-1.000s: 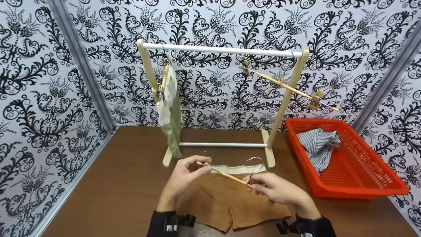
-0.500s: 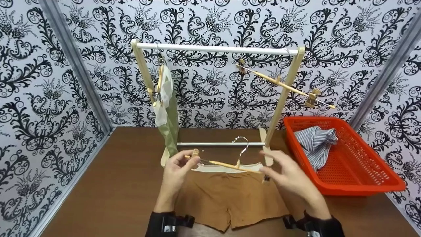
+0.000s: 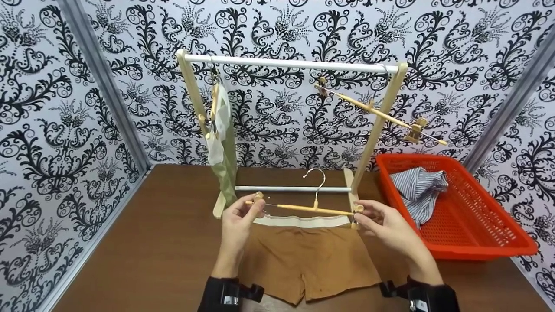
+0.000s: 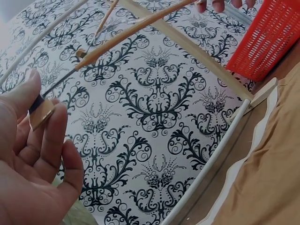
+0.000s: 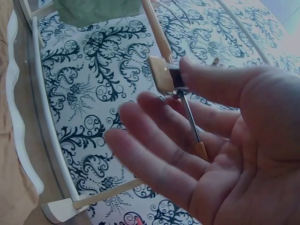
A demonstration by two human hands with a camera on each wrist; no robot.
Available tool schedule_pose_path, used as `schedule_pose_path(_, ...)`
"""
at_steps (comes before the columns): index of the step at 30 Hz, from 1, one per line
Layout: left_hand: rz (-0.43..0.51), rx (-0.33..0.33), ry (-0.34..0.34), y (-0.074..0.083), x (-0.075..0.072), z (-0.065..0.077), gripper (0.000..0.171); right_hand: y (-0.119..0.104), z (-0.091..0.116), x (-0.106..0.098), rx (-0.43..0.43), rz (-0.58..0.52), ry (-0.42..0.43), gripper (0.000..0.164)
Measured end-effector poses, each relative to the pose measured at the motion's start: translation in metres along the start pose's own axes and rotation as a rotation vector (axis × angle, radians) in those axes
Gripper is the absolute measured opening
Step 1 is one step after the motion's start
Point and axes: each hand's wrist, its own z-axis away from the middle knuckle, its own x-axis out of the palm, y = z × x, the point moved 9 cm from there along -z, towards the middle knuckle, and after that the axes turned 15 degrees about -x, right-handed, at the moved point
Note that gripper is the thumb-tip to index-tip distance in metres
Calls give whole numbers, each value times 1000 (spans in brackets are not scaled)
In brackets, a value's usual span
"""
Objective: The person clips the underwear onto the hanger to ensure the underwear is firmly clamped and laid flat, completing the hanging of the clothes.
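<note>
A wooden clip hanger (image 3: 297, 209) with a metal hook is held level between my two hands, just above the waistband of brown shorts (image 3: 308, 260) lying flat on the table. My left hand (image 3: 238, 223) pinches the clip at the hanger's left end; the left wrist view shows that clip (image 4: 42, 110) between thumb and fingers. At the other end, my right hand (image 3: 386, 223) pinches the right clip (image 5: 164, 77), thumb on one side, with the other fingers spread in the right wrist view. Both clips are apart from the shorts' white waistband (image 3: 303, 222).
A small clothes rack (image 3: 286, 64) stands behind the shorts. On its left hangs a green and white garment (image 3: 225, 143); on its right, a bare clip hanger (image 3: 368, 108). A red basket (image 3: 472, 247) at the right holds a striped cloth (image 3: 420, 190).
My right hand has gone from the hanger's middle, near the hook, out to its right clip. The hanger has turned nearly level, hook upward, while my left hand keeps its end.
</note>
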Motion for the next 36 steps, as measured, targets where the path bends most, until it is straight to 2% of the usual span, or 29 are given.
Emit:
schedule_pose_path(3,-8,-19,-19,-4,2,-2,24,4,-1,0,17,-19,18,47)
schedule_pose_path(9,-53,-99,-72,-15,9,-6,26,11,-1,-2,23,-41,29,49)
schedule_pose_path(18,-170,-159,-105,-29,10,-8,30,26,-4,2,32,15,44,47)
schedule_pose_path(22,-186,-141,-85,-31,4,-6,35,34,-7,9,45,11,38,46)
schedule_pose_path(28,-206,-109,-14,-35,0,-3,37,50,-12,13,68,58,56,43)
schedule_pose_path(33,-320,-148,24,-40,6,-9,34,62,-19,9,66,114,59,34)
schedule_pose_path(36,-381,-172,3,-43,12,-15,38,68,-25,9,72,133,46,24)
